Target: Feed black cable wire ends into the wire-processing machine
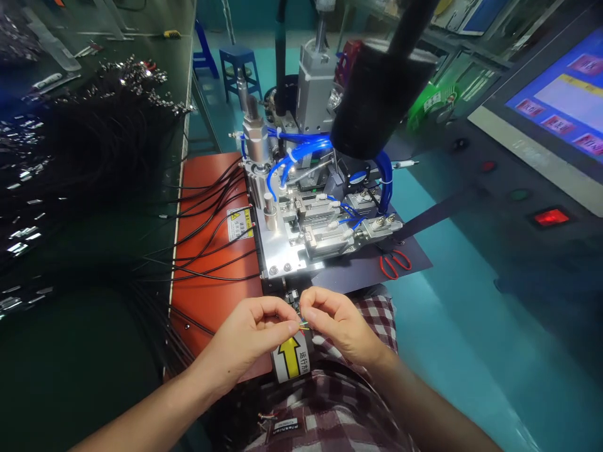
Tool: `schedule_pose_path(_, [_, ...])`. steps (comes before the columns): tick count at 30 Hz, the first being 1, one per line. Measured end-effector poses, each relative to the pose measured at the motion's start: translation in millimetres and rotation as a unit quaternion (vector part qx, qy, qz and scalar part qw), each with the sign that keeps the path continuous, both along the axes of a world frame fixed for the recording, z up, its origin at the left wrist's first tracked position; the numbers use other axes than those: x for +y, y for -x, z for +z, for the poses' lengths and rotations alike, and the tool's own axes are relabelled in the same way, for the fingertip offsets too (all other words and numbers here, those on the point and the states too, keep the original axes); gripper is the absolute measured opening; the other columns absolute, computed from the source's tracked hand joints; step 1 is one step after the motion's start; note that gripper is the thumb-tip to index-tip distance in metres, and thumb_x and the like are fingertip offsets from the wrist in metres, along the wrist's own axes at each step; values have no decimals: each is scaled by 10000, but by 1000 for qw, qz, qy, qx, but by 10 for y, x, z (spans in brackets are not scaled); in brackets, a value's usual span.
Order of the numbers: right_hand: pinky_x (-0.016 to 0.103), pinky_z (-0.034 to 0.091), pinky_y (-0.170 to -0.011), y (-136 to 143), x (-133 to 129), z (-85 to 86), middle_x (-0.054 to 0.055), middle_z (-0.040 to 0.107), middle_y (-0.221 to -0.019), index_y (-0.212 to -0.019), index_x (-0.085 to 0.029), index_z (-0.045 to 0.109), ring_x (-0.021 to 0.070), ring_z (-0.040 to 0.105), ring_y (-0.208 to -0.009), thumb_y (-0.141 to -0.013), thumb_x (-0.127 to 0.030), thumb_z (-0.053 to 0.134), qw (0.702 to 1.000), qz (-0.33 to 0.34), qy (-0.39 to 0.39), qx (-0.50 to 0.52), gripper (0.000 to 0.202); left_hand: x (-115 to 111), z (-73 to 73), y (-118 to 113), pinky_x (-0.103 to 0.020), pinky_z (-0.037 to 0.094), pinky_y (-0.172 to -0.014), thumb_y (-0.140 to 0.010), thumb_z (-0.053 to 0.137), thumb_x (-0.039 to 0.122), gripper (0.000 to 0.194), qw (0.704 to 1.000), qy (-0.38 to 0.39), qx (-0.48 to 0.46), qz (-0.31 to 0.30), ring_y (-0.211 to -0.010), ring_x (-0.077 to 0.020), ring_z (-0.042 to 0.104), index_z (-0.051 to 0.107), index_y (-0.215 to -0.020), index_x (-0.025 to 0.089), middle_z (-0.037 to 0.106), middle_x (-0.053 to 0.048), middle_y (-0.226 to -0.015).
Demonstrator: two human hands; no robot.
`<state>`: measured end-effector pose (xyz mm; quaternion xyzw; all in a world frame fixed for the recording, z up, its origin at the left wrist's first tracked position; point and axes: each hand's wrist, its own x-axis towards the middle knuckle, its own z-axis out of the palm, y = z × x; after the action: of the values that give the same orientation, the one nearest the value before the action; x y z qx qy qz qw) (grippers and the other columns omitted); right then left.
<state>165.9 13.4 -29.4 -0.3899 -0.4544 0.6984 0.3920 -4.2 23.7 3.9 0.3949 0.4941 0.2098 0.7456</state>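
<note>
Thin coloured wires (304, 325), yellow and blue-green among them, show between my two hands. My left hand (268, 326) pinches them between thumb and forefinger. Close against it, my right hand (332, 317) has its thumb and fingertips pressed together at the same wires. Where the wires run past the fingers is hidden. Just beyond my fingertips sits a small black part (292, 298) at the front of the metal machine (282, 251). Below the hands is a white label with a yellow arrow (291, 358).
Black cables (217, 204) run across the orange-red plate (202, 251) to the machine. A large cable bundle (117, 119) lies on the dark table at left. Red-handled scissors (396, 263) rest on the right. A control screen (560, 100) stands at far right, and a blue stool (240, 63) behind.
</note>
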Motion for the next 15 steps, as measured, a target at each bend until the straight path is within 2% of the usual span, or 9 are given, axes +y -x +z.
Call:
schedule_pose_path(5, [232,356,-593,8,-32,26,-26,458,-671,-738,-176,536,110,405,-613,-853,-278,539,996,-54,-19,-72,153,-12,9,-21,-155,197,-428,-757,641,270,150,999,-22,13,38,-449,-36,245,612,-712,131,369,95,-479])
schedule_pose_path(9, [238,379,-608,42,-99,69,-14,507,-672,-724,-167,546,122,454,-632,-809,-209,575,984,-90,-76,-137,98,-27,9,-33,-143,217,-421,-752,654,269,145,998,-13,-9,69,-431,-28,235,613,-722,133,370,103,-466])
schedule_pose_path(15, [233,376,-580,68,-105,116,-24,489,-639,-672,-171,512,113,445,-599,-783,-128,549,978,-98,-102,-154,124,-25,22,-49,-128,263,-437,-752,657,258,145,998,-25,-3,60,-434,-16,272,612,-692,134,456,88,-517])
